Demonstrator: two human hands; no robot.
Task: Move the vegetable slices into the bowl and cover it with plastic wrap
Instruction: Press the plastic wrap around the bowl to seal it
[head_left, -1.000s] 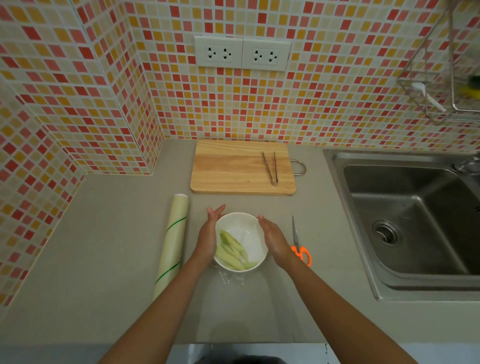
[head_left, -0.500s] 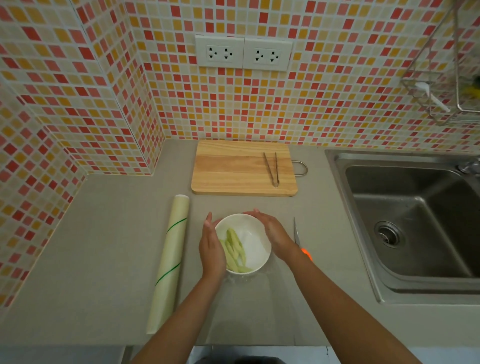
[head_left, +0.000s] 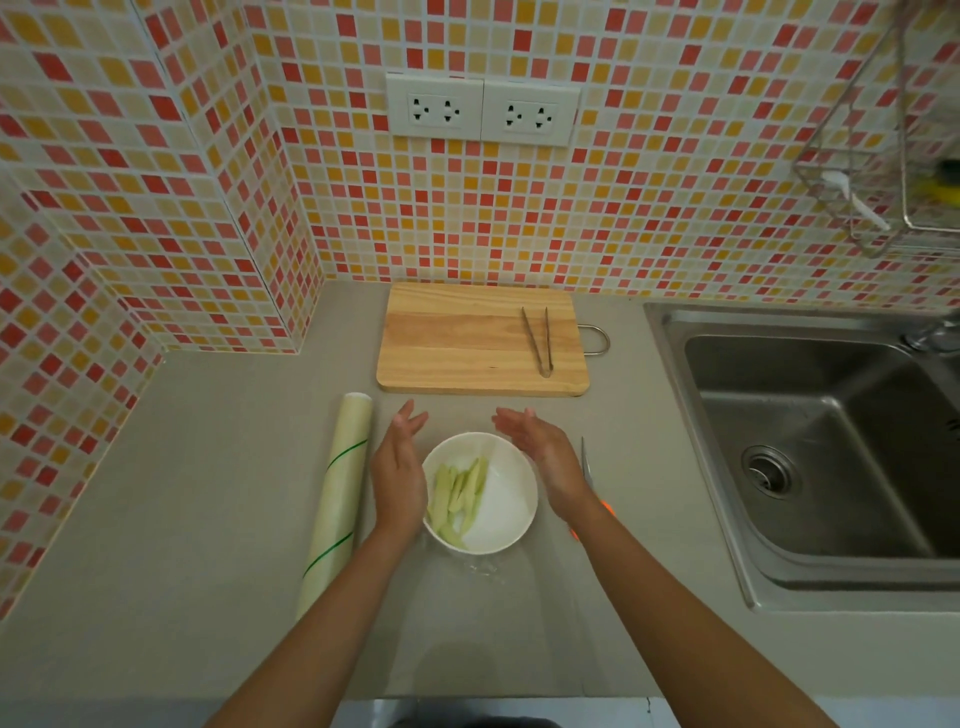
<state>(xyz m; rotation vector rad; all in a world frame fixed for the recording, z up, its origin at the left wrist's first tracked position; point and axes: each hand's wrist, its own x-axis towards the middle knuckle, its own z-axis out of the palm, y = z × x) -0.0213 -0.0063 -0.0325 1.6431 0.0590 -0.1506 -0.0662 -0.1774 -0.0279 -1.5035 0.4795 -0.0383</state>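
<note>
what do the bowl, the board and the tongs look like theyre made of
Bowl: smooth glossy white, probably ceramic, possibly melamine.
Cutting board: pale wood, matte, with visible grain stripes.
Tongs: thin grey metal with a dull sheen, likely stainless steel.

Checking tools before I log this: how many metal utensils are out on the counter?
2: tongs lying on the cutting board; scissors right of the bowl, mostly hidden by the right hand.

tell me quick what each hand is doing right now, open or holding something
Left hand: open, fingers straight, against the left side of the bowl.
Right hand: open, fingers straight, at the bowl's right rim, holding nothing.
</note>
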